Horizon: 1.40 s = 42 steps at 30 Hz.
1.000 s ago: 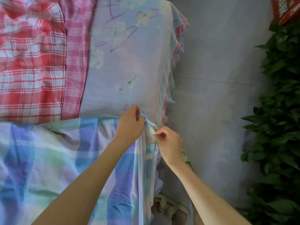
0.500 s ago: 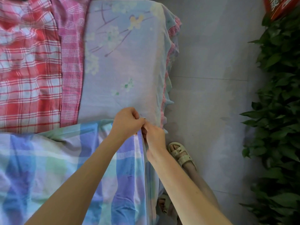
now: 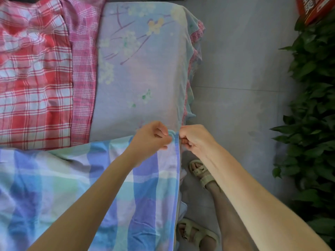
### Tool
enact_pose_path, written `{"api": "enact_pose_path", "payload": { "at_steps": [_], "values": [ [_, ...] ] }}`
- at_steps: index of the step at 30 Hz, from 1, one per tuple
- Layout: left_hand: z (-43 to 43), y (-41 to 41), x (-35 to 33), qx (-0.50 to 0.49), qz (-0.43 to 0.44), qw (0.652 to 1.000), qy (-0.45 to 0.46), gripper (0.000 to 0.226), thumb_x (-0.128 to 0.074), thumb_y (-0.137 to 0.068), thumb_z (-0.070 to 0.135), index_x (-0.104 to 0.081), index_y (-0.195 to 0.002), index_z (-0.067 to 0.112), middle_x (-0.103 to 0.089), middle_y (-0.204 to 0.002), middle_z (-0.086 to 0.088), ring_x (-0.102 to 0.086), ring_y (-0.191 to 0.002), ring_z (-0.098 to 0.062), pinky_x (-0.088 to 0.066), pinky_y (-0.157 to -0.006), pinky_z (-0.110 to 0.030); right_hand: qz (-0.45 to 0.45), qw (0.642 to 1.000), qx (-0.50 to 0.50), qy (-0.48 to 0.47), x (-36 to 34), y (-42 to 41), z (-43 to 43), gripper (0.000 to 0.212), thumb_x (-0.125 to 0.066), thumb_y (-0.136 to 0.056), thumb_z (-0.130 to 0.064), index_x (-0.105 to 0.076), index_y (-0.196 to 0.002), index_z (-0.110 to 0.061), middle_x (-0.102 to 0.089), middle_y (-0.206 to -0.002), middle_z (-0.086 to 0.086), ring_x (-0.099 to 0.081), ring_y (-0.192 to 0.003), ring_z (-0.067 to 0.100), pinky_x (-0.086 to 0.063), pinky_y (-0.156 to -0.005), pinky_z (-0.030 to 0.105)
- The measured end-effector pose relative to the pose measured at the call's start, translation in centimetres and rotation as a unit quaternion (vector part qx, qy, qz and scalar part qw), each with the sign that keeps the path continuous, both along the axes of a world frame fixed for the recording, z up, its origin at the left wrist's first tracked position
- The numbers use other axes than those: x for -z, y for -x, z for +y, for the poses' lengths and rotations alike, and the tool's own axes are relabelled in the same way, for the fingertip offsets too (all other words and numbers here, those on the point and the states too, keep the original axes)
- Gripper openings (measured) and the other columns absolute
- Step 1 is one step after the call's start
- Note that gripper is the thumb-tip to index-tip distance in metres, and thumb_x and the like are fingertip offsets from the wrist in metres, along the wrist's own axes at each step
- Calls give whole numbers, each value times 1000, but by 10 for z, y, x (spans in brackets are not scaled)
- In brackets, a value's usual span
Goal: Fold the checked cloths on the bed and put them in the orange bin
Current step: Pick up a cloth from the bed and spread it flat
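Leftmost, a red cloth (image 3: 32,78) lies spread on the floral-sheeted bed (image 3: 145,84), with a pink cloth (image 3: 83,69) along its right side. Below them, the blue cloth (image 3: 54,187) covers the near part of the bed. At its far right corner, by the bed's edge, the left hand (image 3: 150,140) pinches the hem with curled fingers, and the right hand (image 3: 195,140) grips the same corner just beside it. Right of the bed, sandals (image 3: 200,172) stand on the floor (image 3: 235,87), and a plant (image 3: 315,105) fills the far right.

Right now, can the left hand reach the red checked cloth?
Probably, after letting go: the left hand pinches the blue cloth; only bedsheet and pink cloth lie before the red checked cloth.
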<state>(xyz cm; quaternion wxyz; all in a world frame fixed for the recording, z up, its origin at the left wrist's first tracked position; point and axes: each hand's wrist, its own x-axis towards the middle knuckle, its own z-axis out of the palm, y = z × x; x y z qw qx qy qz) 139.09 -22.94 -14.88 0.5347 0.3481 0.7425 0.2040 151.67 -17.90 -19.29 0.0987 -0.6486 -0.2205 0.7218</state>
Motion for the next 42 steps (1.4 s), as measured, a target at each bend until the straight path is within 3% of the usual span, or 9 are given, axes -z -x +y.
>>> {"api": "enact_pose_path", "payload": {
  "at_steps": [4, 8, 10, 13, 17, 21, 28, 37, 42],
  "values": [
    [-10, 39, 28, 150, 360, 912, -123, 28, -48, -83, -6, -64, -101, 8, -64, -100, -9, -56, -92, -29, -39, -81, -28, 6, 998, -60, -8, 15, 3, 13, 33, -39, -82, 14, -66, -82, -5, -54, -74, 11, -46, -62, 15, -37, -56, 24],
    [-20, 97, 50, 261, 457, 849, 45, 47, -46, -85, 0, -55, -127, 19, -56, -127, -7, -49, -112, -33, -38, -90, -38, 90, 991, -95, 26, 25, 7, 15, 21, -49, -89, -5, -65, -102, -2, -62, -87, 10, -58, -73, 19, -48, -70, 29],
    [-26, 122, 54, 296, 452, 835, 98, 48, -46, -86, 5, -51, -130, 24, -54, -130, -3, -50, -115, -30, -38, -92, -37, 36, 962, -259, -71, 29, 4, 19, 11, -58, -86, -8, -65, -92, -4, -59, -76, 6, -54, -68, 16, -42, -60, 18],
    [-37, 152, 52, 343, 442, 816, 146, 47, -47, -87, 15, -48, -131, 30, -53, -128, 0, -53, -114, -27, -42, -89, -35, -154, 840, -456, -250, 45, 1, 25, 20, -56, -81, 0, -55, -65, -11, -51, -64, 3, -52, -70, 24, -31, -47, 23],
    [-64, 199, 43, 341, 470, 793, 187, 44, -47, -89, 30, -46, -133, 34, -54, -130, 1, -53, -115, -24, -41, -92, -35, -334, 678, -591, -282, 55, 34, 11, 27, -54, -87, -7, -58, -113, -7, -57, -115, 13, -56, -105, 32, -45, -79, 33],
    [-104, 228, 28, 221, 555, 791, 133, 43, -55, -86, 27, -53, -128, 21, -59, -120, -8, -55, -109, -31, -44, -87, -39, -442, 494, -643, -384, 25, 74, -14, 34, -46, -90, -15, -49, -124, -14, -49, -121, 9, -47, -111, 30, -34, -100, 44],
    [-207, 253, -19, -55, 546, 821, 156, 34, -56, -86, 11, -58, -120, 9, -60, -110, -20, -54, -102, -40, -42, -83, -46, -189, 416, -627, -631, -30, 179, -70, 39, -78, -19, 1, -57, -51, -9, -50, -53, 10, -51, -47, 27, -43, -51, 33],
    [-408, 207, -67, -317, 496, 784, 196, 30, -55, -84, 8, -64, -113, 11, -61, -113, -17, -55, -102, -39, -44, -84, -42, 16, 293, -689, -663, -87, 256, -221, 42, -83, -14, -6, -55, -44, -16, -51, -44, 2, -51, -36, 24, -37, -35, 24],
    [-572, 123, -76, -459, 443, 735, 230, 28, -55, -83, 4, -66, -108, 8, -62, -109, -18, -55, -99, -40, -44, -81, -41, 86, 206, -747, -626, -115, 244, -363, 11, -70, -52, -5, -66, -58, -13, -62, -58, 7, -63, -54, 29, -47, -46, 29]
  ]
}}
